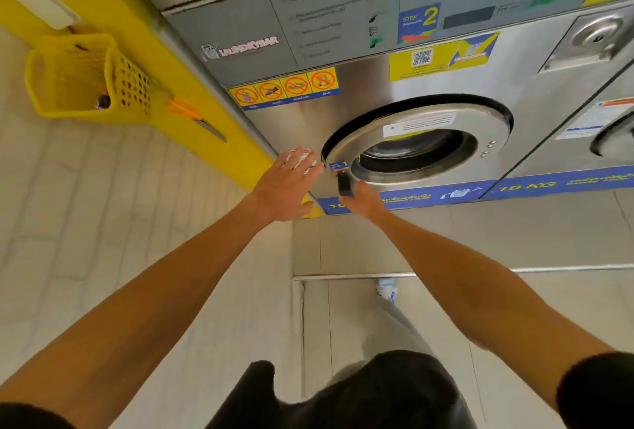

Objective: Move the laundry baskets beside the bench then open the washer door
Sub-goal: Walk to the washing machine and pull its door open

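Observation:
A steel washer fills the upper right, with a round glass-fronted door. The door's left edge stands slightly off the front panel, leaving a dark gap along its top and left rim. My right hand is wrapped around the black door handle at the door's lower left. My left hand lies flat with fingers spread on the washer's front panel, just left of the door, over a small sticker. A yellow laundry basket stands on the floor at the left, against the yellow wall.
A yellow wall runs along the washer's left side. A second washer adjoins on the right. A raised tiled step with a metal edge lies below the machines; my leg and shoe stand on it. Pale tiled floor spreads left.

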